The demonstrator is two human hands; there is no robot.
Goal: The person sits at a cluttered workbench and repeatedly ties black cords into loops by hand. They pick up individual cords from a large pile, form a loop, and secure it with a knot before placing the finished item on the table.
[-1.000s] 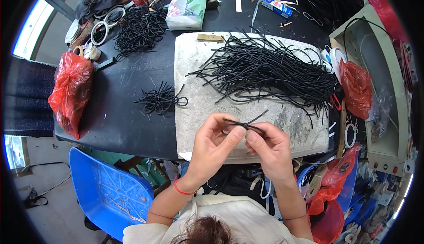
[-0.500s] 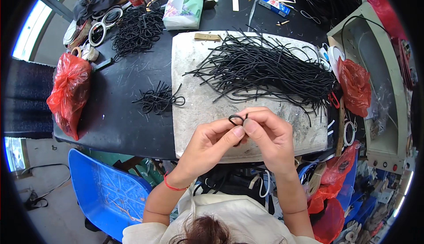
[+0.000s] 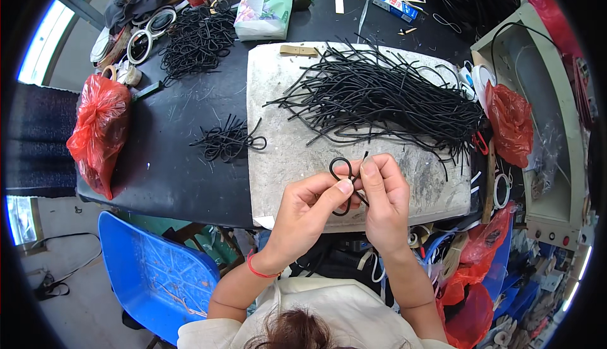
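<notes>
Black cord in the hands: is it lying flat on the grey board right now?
No. The black cord is bent into a loop and pinched up between the left hand and right hand, above the grey board.

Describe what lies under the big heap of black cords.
The heap of black cords lies on a worn grey board, which rests on the black table. The board's surface beneath the heap is covered.
</notes>
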